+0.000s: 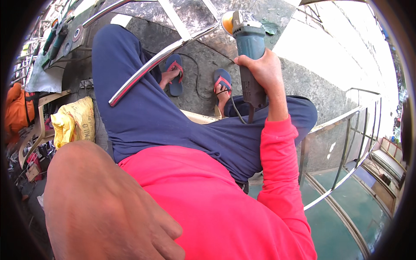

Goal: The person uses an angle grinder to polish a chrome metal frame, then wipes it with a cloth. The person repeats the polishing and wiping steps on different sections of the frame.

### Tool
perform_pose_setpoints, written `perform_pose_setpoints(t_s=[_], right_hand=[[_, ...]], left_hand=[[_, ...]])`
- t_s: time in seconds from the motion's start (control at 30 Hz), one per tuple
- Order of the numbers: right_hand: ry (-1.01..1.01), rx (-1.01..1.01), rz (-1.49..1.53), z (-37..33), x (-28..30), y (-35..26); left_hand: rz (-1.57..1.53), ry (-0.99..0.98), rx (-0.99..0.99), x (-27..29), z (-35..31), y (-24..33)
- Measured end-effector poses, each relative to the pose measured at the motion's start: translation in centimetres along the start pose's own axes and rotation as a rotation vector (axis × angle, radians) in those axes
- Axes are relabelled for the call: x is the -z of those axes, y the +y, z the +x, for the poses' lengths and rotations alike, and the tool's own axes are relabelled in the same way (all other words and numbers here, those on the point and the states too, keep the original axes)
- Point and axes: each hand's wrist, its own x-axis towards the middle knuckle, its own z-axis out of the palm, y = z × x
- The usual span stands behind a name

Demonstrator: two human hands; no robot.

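My right hand (266, 71) is wrapped round the body of a teal and black angle grinder (252, 42), which stands nearly upright over my right leg. A yellowish disc (228, 23) sits at its head, close to the end of a shiny bent metal tube frame (156, 60). The frame rests across my left thigh, with its cut end toward me, and neither hand touches it. Very near the camera, my left hand (106, 203) fills the lower left, its back showing. Its fingertips are hidden, so whether it holds anything does not show.
More power tools (58, 39) lie on a stand at the upper left. Below them are a yellow sack (78, 119) and an orange bag (19, 108). The grinder's cord (197, 71) trails over the floor by my sandalled feet. Metal railings (346, 125) stand at the right.
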Motion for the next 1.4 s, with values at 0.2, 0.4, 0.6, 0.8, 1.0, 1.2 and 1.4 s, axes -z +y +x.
perform_pose_setpoints(t_s=[0.2, 0.4, 0.6, 0.8, 1.0, 1.2, 1.4], right_hand=[[0.009, 0.021, -0.013, 0.0, 0.0, 0.1], [0.025, 0.013, -0.031, 0.0, -0.2, 0.1], [-0.029, -0.004, -0.02, -0.2, 0.1, -0.3], [-0.01, 0.002, -0.019, -0.2, 0.0, -0.3], [-0.01, 0.012, -0.033, -0.1, 0.1, -0.4], [0.019, 0.029, -0.034, -0.1, 0.2, -0.8], [0.006, 0.014, -0.004, -0.3, 0.7, -1.1]], left_hand=[[0.002, -0.064, -0.047, 0.5, 0.1, -0.7], [0.03, -0.048, -0.005, 0.1, -0.4, 0.3], [0.012, -0.048, 0.037, -0.2, -0.5, 0.1], [0.064, -0.21, 0.074, 0.6, -1.6, 0.9], [1.118, 1.095, 0.224, 6.2, -8.0, 4.9], [2.431, 1.108, 1.139, 22.2, -18.8, 8.3], [1.626, 1.02, 1.509, 27.0, -22.4, 11.0]])
